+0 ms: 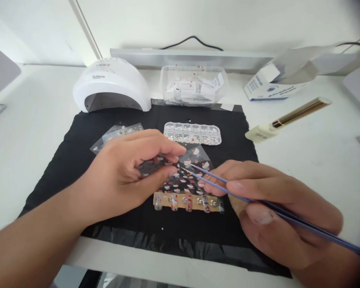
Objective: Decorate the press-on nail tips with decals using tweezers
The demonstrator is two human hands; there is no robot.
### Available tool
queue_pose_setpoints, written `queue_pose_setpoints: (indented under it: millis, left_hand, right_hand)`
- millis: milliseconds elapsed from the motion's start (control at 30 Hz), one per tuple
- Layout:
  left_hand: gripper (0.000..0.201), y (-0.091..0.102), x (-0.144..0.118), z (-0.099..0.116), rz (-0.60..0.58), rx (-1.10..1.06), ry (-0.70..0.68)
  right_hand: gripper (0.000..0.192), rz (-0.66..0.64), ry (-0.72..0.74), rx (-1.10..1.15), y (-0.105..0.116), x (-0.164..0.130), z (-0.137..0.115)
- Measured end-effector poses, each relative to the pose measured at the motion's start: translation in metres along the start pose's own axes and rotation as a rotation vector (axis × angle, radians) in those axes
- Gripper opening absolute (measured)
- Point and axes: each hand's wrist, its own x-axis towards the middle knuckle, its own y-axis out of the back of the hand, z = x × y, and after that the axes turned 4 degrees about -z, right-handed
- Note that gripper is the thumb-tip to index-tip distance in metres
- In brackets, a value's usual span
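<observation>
My right hand [276, 200] grips a pair of blue-purple tweezers [219, 182], whose tips stand slightly apart and point left. Close to those tips is my left hand [129, 172], thumb and forefinger curved with a gap between them; I see nothing held there. Below both hands lies a clear sticker sheet [195, 176] with small red and white cartoon figures. Along its near edge, a tan strip [180, 200] carries several decorated false nails [189, 203] on small mounts. Part of the sheet is hidden by my left hand.
A black mat [117, 228] covers the white table. Behind stand a white nail lamp [111, 82], a clear tub [195, 86] of packets and an open carton [270, 86]. A rhinestone case [193, 134], more sticker sheets [114, 136] and a gold-capped bottle [285, 120] lie around.
</observation>
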Motion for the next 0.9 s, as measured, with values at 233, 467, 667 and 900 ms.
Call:
queue_pose_setpoints:
  millis: [233, 467, 667, 900]
  left_hand:
    - [0.01, 0.0, 0.003, 0.007, -0.017, 0.118, -0.004]
    - [0.011, 0.003, 0.001, 0.009, -0.046, 0.135, -0.004]
    - [0.011, 0.004, 0.001, 0.008, -0.063, 0.167, -0.027]
    - [0.014, 0.006, 0.002, 0.008, -0.088, 0.163, -0.065]
  right_hand:
    - [0.043, -0.089, 0.093, -0.051, 0.002, 0.013, -0.006]
    - [0.041, -0.095, 0.131, -0.067, 0.004, 0.015, -0.005]
    - [0.038, -0.096, 0.102, -0.069, 0.004, 0.01, -0.003]
    - [0.033, -0.088, 0.066, -0.05, 0.006, 0.006, 0.0]
